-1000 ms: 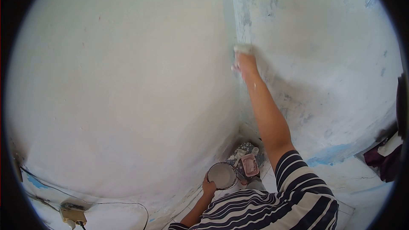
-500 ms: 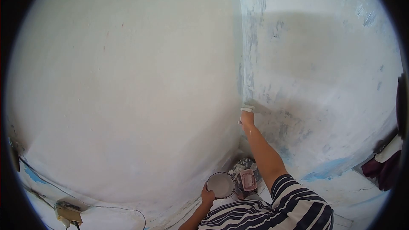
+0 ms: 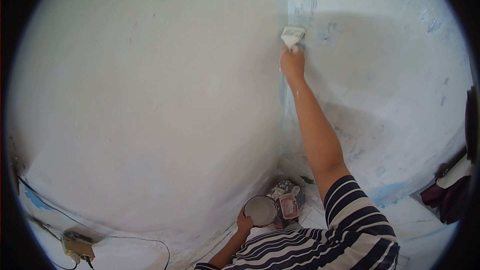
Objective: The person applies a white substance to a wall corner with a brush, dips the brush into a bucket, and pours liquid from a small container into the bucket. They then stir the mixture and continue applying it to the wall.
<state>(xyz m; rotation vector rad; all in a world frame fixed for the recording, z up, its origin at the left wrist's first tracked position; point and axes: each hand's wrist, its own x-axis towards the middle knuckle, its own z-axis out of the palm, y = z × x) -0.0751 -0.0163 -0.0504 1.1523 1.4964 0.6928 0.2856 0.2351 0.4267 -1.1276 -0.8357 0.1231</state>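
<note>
A white-coated brush (image 3: pixel 293 36) is gripped in my right hand (image 3: pixel 293 64), its wide head against the wall beside the upper part of the corner. My right arm is stretched far up. Low in the view, my left hand (image 3: pixel 244 221) holds the rim of a round bucket (image 3: pixel 260 210) with whitish paint in it. Patchy blue-grey marks show on the right wall (image 3: pixel 370 60); the left wall (image 3: pixel 150 95) looks evenly pale.
Beside the bucket, a pink tray (image 3: pixel 289 206) rests on a dark, paint-spotted surface. A yellowish socket box (image 3: pixel 78 248) with cables is at the lower left. Dark red cloth (image 3: pixel 447 200) lies at the right edge.
My right hand has moved up along the corner with the brush, and the arm is straighter. My left hand still holds the bucket, which has shifted slightly.
</note>
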